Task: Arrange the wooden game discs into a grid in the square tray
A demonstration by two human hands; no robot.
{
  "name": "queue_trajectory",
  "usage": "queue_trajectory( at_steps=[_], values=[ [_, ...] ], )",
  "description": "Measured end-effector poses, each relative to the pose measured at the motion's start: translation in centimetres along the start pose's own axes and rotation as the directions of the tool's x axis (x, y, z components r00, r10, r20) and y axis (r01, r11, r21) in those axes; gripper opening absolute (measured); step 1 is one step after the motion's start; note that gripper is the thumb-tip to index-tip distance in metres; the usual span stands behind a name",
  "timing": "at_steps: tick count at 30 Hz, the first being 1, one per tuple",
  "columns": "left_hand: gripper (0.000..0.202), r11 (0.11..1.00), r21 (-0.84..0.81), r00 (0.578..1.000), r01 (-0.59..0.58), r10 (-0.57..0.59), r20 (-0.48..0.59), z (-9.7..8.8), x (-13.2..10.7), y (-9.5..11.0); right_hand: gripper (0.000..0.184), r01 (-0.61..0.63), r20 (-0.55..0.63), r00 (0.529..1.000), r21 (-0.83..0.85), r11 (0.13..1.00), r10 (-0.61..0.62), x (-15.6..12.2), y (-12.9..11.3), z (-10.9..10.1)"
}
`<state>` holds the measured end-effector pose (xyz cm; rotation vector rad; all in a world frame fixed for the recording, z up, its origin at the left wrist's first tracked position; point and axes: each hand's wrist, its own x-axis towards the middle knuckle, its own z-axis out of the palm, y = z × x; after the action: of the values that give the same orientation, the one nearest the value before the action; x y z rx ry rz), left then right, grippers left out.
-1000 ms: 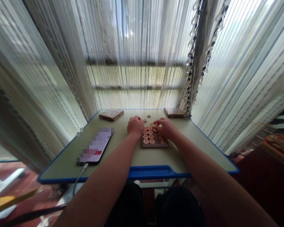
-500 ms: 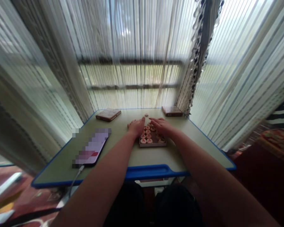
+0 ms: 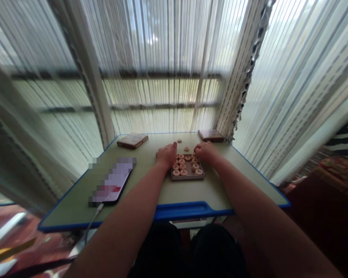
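A small shallow brown tray (image 3: pixel 188 177) sits mid-table, holding several round wooden game pieces (image 3: pixel 183 166) with red marks. My left hand (image 3: pixel 166 154) rests at the tray's far left corner, fingers curled, thumb pointing up beside the pieces. My right hand (image 3: pixel 206 151) is at the tray's far right corner, its fingers curled over a piece; I cannot make out if it grips one. Two loose pieces (image 3: pixel 186 149) lie on the table just beyond the tray, the farther one (image 3: pixel 179 141) near the window.
A phone (image 3: pixel 113 184) with a cable lies on the left of the blue-edged table (image 3: pixel 179 211). Two flat brown boxes, one far left (image 3: pixel 132 140) and one far right (image 3: pixel 210 135), lie near the window. Striped curtains (image 3: pixel 292 96) surround the table.
My right hand has drawn back to the right, off the tray's middle, uncovering more pieces. A loose piece now shows beyond the tray. My left hand has stayed put.
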<state>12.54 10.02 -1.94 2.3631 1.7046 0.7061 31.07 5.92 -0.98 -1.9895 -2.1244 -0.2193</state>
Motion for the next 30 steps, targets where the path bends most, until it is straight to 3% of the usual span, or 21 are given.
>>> queue_trajectory(
  at_steps=[5,13,17,20,25,30],
  values=[
    [0.060,0.998,-0.053,0.999,0.025,-0.027,-0.035,0.0,0.0,-0.2,0.023,-0.128,-0.046,0.990,0.076,0.989,0.132,0.0,0.9,0.2],
    [0.054,0.989,-0.146,0.994,0.038,-0.052,-0.096,0.3,0.2,-0.6,0.029,-0.121,-0.079,0.986,0.263,0.957,0.147,0.5,2.0,1.2],
    [0.055,0.994,-0.106,0.995,0.030,-0.040,-0.095,0.4,0.3,-0.7,0.029,-0.180,-0.139,0.964,0.281,0.943,0.226,0.5,2.4,1.4],
    [0.057,0.996,-0.086,0.997,0.016,-0.023,-0.079,0.4,0.2,-0.8,0.030,-0.222,-0.105,0.960,0.271,0.937,0.258,0.4,2.2,1.2],
    [0.059,0.997,-0.074,0.998,-0.001,-0.003,-0.060,0.6,0.2,-0.8,0.025,-0.204,-0.042,0.975,0.226,0.953,0.219,0.2,1.7,1.0],
    [0.059,0.997,-0.073,0.999,-0.021,0.018,-0.046,0.4,0.1,-0.6,0.024,-0.190,-0.098,0.971,0.235,0.953,0.217,0.0,1.6,0.4]
  ],
)
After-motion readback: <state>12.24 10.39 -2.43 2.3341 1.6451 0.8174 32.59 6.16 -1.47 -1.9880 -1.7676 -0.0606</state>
